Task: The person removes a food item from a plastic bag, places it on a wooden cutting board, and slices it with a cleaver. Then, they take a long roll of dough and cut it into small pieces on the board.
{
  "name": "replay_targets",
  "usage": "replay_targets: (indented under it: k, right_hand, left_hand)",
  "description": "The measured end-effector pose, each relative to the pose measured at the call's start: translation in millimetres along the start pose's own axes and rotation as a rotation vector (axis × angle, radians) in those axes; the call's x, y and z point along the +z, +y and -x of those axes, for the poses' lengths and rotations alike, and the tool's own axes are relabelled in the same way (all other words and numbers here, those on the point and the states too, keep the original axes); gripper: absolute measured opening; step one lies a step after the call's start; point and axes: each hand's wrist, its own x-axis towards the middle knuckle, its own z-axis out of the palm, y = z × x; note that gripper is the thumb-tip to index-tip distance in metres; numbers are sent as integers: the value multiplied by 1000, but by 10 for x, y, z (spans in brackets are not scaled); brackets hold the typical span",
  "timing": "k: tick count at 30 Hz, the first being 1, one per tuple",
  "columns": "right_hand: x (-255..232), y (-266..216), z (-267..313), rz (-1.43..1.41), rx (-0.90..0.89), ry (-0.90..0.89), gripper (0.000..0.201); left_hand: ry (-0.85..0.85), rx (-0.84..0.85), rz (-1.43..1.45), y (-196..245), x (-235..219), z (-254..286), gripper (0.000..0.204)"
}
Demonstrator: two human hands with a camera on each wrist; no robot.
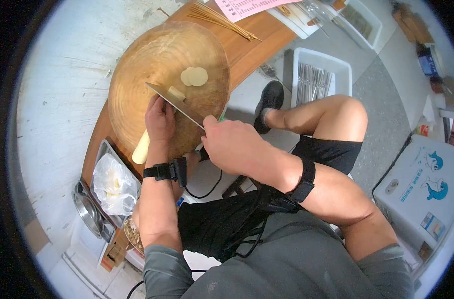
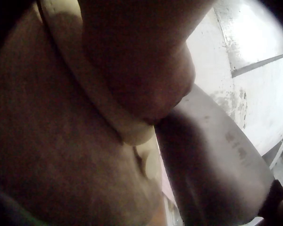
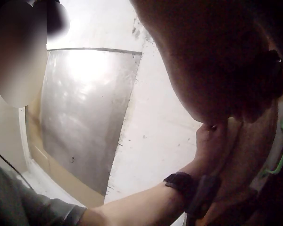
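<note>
My left hand (image 1: pixel 160 119) holds a long pale peeled root vegetable (image 1: pixel 141 148) down on a round wooden chopping block (image 1: pixel 137 55). Curled fingertips sit close beside the blade of a kitchen knife (image 1: pixel 179 104), whose handle my right hand (image 1: pixel 234 144) grips. Beyond the blade lies a short pale piece (image 1: pixel 176 93), and farther off are overlapping round slices (image 1: pixel 197 76). In the left wrist view the vegetable (image 2: pixel 92 77) runs under the left hand (image 2: pixel 137 61), its round cut end by the blade (image 2: pixel 217 160). The right wrist view shows the right hand (image 3: pixel 217 80) dark, hiding most of the knife.
Thin wooden skewers (image 1: pixel 222 21) and a pink printed sheet (image 1: pixel 247 7) lie past the block. At the left, a metal tray (image 1: pixel 103 149) holds a plastic bag (image 1: pixel 112 184). A white bin of thin sticks (image 1: pixel 320 55) stands on the floor near my foot, and a white box (image 1: pixel 416 184) at right.
</note>
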Motion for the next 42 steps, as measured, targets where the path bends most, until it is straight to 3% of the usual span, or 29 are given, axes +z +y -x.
replay_targets:
  k: [22, 42]
  right_hand:
    - [-96, 6, -174, -56, 64, -87, 24]
    - [-67, 20, -336, 20, 118, -169, 25]
  left_hand:
    - [-52, -43, -44, 48, -10, -42, 21]
    - [-47, 74, -128, -24, -35, -75, 20]
